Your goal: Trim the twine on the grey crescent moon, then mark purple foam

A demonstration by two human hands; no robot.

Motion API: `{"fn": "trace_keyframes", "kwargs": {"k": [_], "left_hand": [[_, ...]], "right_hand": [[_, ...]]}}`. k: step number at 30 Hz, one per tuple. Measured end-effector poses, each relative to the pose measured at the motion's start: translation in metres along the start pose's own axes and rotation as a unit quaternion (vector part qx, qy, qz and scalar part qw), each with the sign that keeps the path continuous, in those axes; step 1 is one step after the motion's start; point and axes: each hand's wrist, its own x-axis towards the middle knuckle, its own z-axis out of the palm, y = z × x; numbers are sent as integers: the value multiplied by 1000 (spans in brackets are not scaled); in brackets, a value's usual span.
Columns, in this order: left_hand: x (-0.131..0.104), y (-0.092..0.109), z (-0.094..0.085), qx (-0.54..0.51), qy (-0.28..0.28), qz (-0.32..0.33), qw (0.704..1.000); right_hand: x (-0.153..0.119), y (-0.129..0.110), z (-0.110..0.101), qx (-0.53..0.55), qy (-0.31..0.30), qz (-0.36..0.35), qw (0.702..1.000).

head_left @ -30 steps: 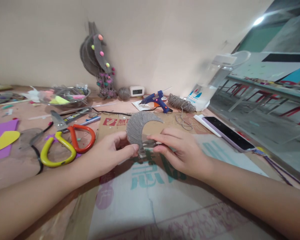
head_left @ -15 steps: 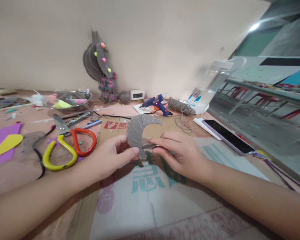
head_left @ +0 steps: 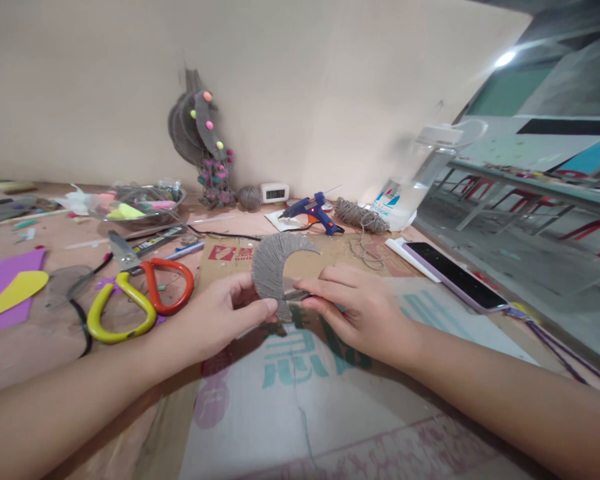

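- We count two hands: our left hand and our right hand.
- The left fingers pinch one gray moon near its bottom end.
- The right fingers pinch one bit of gray yarn, just beside the moon.
- The moon stands up between our two hands, over one big cardboard.
- On our left, we see one pair of scissors, with one yellow handle and one red.
- Past the moon, on the surface, sit one blue glue gun, one clock, one yarn ball and one yarn bundle.
- On our right are one phone and one bottle.
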Motion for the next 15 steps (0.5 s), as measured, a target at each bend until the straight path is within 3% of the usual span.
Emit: {"fn": "trace_keyframes", "kwargs": {"k": [7, 15], "left_hand": [[0, 0, 1, 10, 1, 3, 1000], [1, 0, 2, 7, 8, 14, 1000]], "right_hand": [[1, -1, 0, -23, 7, -15, 1000], [-2, 2, 1, 22, 17, 0, 1000]]}}
